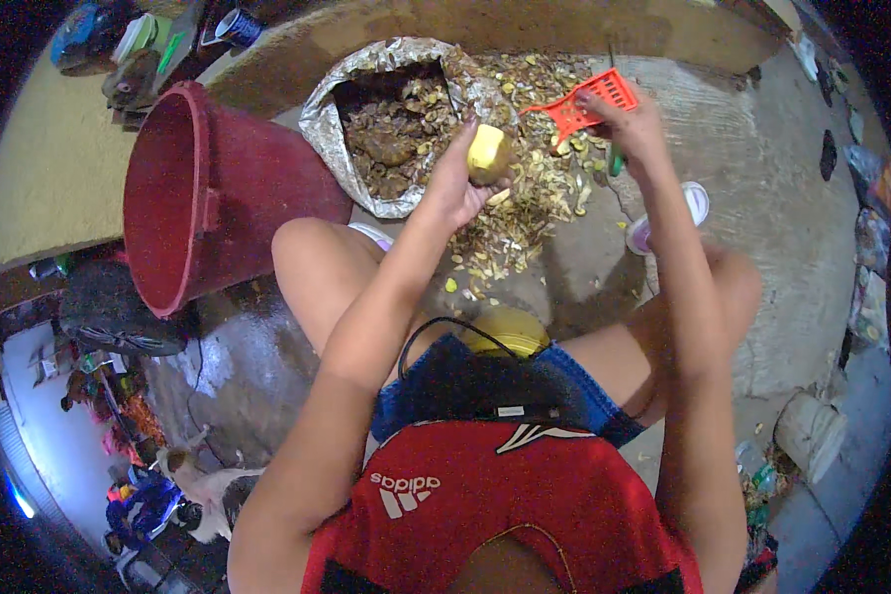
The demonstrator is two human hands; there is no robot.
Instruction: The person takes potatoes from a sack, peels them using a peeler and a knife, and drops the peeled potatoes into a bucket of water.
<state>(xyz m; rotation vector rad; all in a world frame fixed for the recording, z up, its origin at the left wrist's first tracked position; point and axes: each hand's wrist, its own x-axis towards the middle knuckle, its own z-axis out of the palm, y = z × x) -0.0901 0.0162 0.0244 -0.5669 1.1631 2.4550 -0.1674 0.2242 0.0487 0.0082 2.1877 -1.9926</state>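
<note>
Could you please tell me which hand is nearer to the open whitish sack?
Left: the left hand, holding a partly peeled yellow vegetable, is by the right edge of the sack. The right hand, holding an orange slotted tool, is farther off to the right.

Red shirt (pixel 505 485) with white markings, blue denim shorts (pixel 596 392), gold-coloured neck chain (pixel 515 527), pale footwear (pixel 696 203)

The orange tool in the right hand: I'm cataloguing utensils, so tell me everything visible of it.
The orange tool looks like flat plastic, bright orange-red. Rows of openings mark its broad end, which slants up and right in the picture; a thin piece juts left from the other end. The right hand grips it, thumb across its face, near scattered peelings. Finer details are too small to make out.
</note>
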